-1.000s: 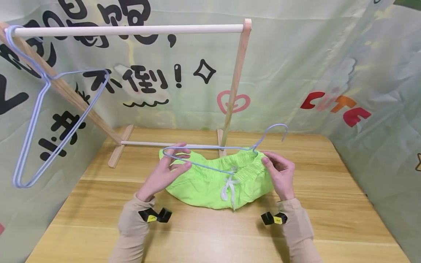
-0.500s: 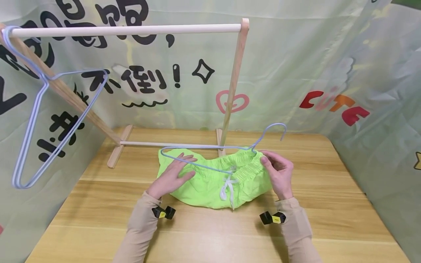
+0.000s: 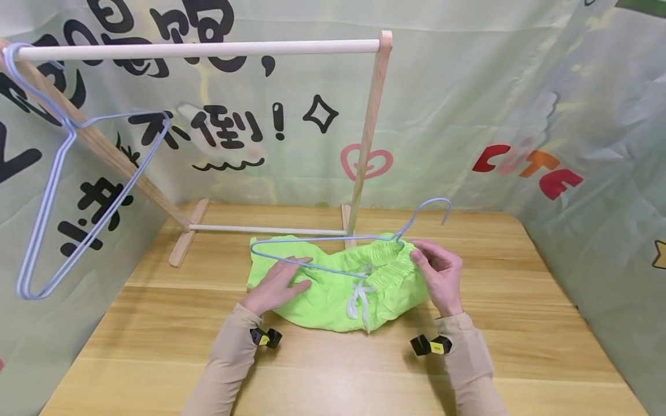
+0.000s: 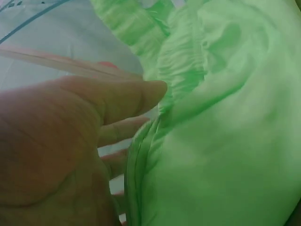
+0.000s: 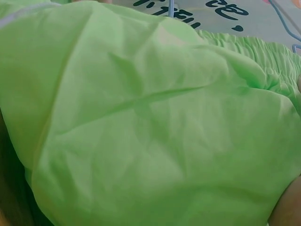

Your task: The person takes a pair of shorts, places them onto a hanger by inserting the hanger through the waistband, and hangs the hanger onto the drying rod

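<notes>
Bright green shorts (image 3: 312,289) with a gathered elastic waistband and a white drawstring bow (image 3: 360,297) are spread above the wooden table in the head view. My right hand (image 3: 441,274) pinches the waistband at its right end, close beside the neck of a light-blue wire hanger (image 3: 312,266). One end of that hanger reaches into the waistband; the other sticks out left over the cloth. My left hand (image 3: 281,283) lies at the left part of the shorts with fingers extended. In the left wrist view its thumb (image 4: 141,96) meets the green cloth, and the fingertips pass behind the cloth's edge.
A wooden rack with a white top rail (image 3: 208,49) stands at the back left. From its left end hangs another light-blue hanger (image 3: 54,167). A printed cloth backdrop (image 3: 442,115) rises behind the wooden table (image 3: 520,323).
My left hand has left the hanger's left end and moved right and down onto the shorts. That hanger end has dropped slightly. My right hand keeps its pinch on the waistband.
</notes>
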Tool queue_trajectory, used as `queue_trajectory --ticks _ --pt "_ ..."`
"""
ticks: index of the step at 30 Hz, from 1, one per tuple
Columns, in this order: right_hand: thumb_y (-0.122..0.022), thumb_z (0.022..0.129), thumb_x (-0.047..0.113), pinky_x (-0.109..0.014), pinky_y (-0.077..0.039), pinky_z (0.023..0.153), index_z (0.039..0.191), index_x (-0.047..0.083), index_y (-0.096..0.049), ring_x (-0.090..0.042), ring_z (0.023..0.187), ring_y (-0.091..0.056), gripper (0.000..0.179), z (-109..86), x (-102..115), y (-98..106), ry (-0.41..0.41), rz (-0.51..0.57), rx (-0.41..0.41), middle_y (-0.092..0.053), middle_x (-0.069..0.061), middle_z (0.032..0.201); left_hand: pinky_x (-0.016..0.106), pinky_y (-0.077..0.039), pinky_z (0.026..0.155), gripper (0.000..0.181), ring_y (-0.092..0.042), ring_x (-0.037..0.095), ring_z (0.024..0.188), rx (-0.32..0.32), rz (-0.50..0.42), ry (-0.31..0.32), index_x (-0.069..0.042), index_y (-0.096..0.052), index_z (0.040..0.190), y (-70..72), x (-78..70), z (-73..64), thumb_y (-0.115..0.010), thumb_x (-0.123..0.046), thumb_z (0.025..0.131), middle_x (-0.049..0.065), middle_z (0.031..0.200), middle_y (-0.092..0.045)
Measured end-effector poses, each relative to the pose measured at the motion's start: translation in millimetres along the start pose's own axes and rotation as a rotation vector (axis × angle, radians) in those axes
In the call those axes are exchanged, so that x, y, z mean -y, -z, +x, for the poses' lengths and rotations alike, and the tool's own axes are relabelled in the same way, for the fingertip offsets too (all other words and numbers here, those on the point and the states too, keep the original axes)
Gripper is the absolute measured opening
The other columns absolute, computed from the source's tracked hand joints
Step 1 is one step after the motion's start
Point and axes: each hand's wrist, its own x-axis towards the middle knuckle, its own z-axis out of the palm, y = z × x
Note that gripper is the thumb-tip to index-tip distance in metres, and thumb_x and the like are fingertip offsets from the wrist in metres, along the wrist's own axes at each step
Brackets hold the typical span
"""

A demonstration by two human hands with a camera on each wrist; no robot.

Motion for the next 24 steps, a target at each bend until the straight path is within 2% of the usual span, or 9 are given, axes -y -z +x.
queue_trajectory --ticks 3,6,10,12,15,17,21,24 --pt "-0.061 0.09 -0.016 -0.012 -0.056 0.075 0.105 0.004 -0.076 -0.001 0.083 -0.072 0.03 0.9 0 1 0.015 0.001 -0.012 -0.079 0.005 0.099 0.061 -0.034 0.118 0.048 -0.047 0.043 0.137 0.012 0.039 0.045 -0.006 -0.054 0.141 2.7 1.1 -2.3 -0.061 -0.03 0.1 0.018 0.145 -0.056" --pt "-0.061 0.09 -0.015 -0.012 -0.056 0.074 0.104 0.003 -0.076 -0.001 0.082 -0.071 0.028 2.1 1 3 0.023 -0.003 -0.025 -0.079 0.005 0.098 0.058 -0.044 0.109 0.04 -0.054 0.04 0.125 0.016 0.082 0.069 -0.007 -0.063 0.131 5.0 1.3 -3.7 -0.063 -0.031 0.098 0.014 0.135 -0.062" --pt "-0.061 0.09 -0.015 -0.012 -0.054 0.071 0.104 0.002 -0.077 -0.001 0.079 -0.069 0.026 2.9 0 5 0.013 -0.014 -0.044 -0.079 0.005 0.095 0.055 -0.049 0.101 0.034 -0.059 0.034 0.116 0.003 0.171 0.062 -0.008 -0.067 0.124 5.5 0.1 -3.7 -0.064 -0.027 0.096 0.011 0.127 -0.065" --pt "-0.061 0.09 -0.015 -0.012 -0.054 0.069 0.103 0.001 -0.076 -0.001 0.077 -0.068 0.026 3.3 0 6 0.009 -0.02 -0.057 -0.079 0.005 0.093 0.053 -0.051 0.098 0.032 -0.061 0.031 0.11 -0.029 0.223 0.048 -0.007 -0.069 0.121 5.2 -0.3 -3.3 -0.067 -0.022 0.093 0.01 0.12 -0.067" --pt "-0.06 0.09 -0.016 -0.011 -0.053 0.067 0.103 0.001 -0.076 0.0 0.075 -0.068 0.026 3.8 -1 6 0.01 -0.036 -0.075 -0.078 0.007 0.092 0.049 -0.053 0.093 0.028 -0.062 0.025 0.098 -0.131 0.281 0.03 -0.006 -0.073 0.114 6.6 -1.0 -3.0 -0.073 -0.018 0.088 0.007 0.109 -0.067" --pt "-0.06 0.09 -0.016 -0.011 -0.053 0.068 0.103 0.001 -0.077 0.0 0.076 -0.068 0.027 4.5 -1 7 0.016 -0.034 -0.084 -0.078 0.007 0.092 0.044 -0.053 0.087 0.025 -0.059 0.022 0.092 -0.224 0.27 0.03 -0.006 -0.075 0.108 9.4 -1.4 -3.1 -0.077 -0.018 0.086 0.006 0.104 -0.063" --pt "-0.061 0.091 -0.014 -0.011 -0.054 0.07 0.103 0.003 -0.077 0.001 0.078 -0.068 0.026 5.7 -1 9 0.033 -0.018 -0.109 -0.079 0.007 0.094 0.037 -0.052 0.075 0.022 -0.055 0.023 0.089 -0.4 0.161 0.05 -0.006 -0.076 0.101 17.8 -2.0 -5.0 -0.081 -0.02 0.084 0.009 0.107 -0.053" --pt "-0.061 0.091 -0.014 -0.011 -0.055 0.072 0.104 0.0 -0.076 0.0 0.079 -0.069 0.024 6.1 0 10 0.045 0.0 -0.119 -0.079 0.006 0.095 0.038 -0.054 0.072 0.021 -0.06 0.026 0.09 -0.475 0.071 0.062 -0.007 -0.073 0.102 23.3 -2.0 -7.2 -0.078 -0.019 0.086 0.013 0.115 -0.058"
